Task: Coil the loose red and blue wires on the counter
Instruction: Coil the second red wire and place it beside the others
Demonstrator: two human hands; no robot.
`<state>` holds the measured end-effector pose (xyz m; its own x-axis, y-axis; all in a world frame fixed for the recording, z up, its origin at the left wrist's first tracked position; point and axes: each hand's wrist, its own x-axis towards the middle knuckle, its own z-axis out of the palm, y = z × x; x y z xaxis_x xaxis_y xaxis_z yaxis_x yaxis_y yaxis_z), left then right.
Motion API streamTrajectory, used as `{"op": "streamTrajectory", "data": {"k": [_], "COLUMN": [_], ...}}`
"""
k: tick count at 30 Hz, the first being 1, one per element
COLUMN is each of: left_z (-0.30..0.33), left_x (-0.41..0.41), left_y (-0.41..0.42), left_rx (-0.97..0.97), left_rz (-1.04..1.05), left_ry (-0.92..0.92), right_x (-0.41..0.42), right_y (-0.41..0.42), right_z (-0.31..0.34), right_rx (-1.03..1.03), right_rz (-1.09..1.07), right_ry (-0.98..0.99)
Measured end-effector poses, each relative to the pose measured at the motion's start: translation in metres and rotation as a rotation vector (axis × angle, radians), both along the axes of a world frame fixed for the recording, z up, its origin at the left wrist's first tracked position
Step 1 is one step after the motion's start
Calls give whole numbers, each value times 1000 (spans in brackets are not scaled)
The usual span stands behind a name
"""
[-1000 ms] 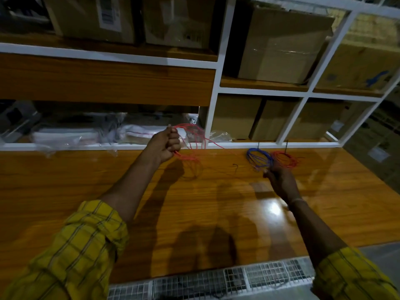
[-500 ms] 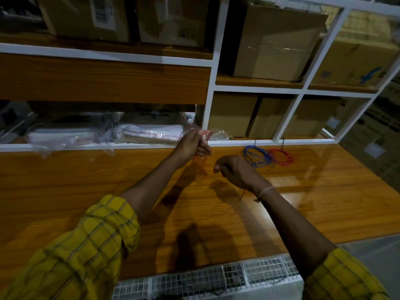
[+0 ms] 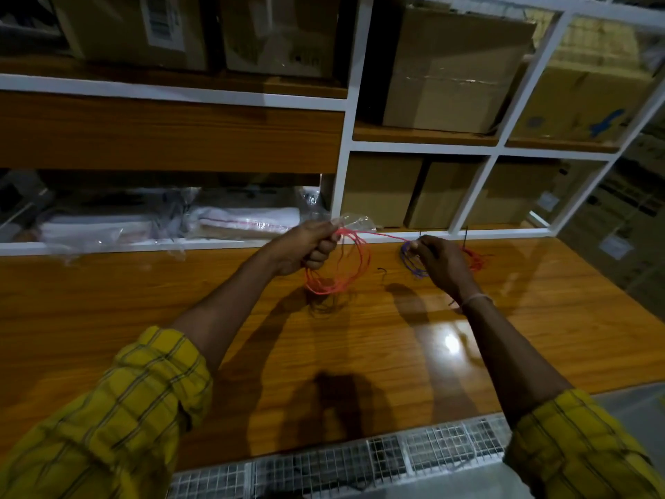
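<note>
My left hand [image 3: 308,246] is closed around the top of a hanging coil of red wire [image 3: 342,279], several loops held above the wooden counter [image 3: 144,311]. One red strand runs taut from that coil to my right hand [image 3: 440,264], which pinches its far end. Under and just left of my right hand lies a blue wire coil [image 3: 408,257] on the counter. A second red coil [image 3: 476,259] lies right of that hand, partly hidden by it.
White-framed shelves [image 3: 471,196] with cardboard boxes [image 3: 449,70] rise behind the counter. Plastic-wrapped bundles [image 3: 223,221] fill the low shelf at the left. A wire mesh panel [image 3: 360,459] runs along the counter's near edge. A bright light reflection [image 3: 451,342] sits on the wood.
My right hand has moved out to the right, drawing a red strand taut from the coil. The red coil in my left hand now hangs open in wide loops.
</note>
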<state>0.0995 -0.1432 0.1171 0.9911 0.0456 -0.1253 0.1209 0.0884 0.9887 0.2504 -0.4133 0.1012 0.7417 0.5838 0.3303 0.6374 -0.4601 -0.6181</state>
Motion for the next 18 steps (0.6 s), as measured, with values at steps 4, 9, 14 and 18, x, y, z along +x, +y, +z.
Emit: {"op": "streamTrajectory", "data": {"k": [4,9,14,18], "left_z": [-3,-1,3,3], "left_x": [6,16,18,25], "left_y": [5,2,-4,-16], "left_rx": [-292,-547,-565,-575], "left_rz": [129,203,220,306], "left_ry": [-12,-33,-59,-93], "right_x": [9,0,-24,-53], "right_y": [-2,4,15,34], "right_z": [-32,-63,-71,-66], "right_rx": [-144,-391,-461,-670], "right_rz": [-46,-101,90,200], "right_ry": [-36,-91,-51,-179]}}
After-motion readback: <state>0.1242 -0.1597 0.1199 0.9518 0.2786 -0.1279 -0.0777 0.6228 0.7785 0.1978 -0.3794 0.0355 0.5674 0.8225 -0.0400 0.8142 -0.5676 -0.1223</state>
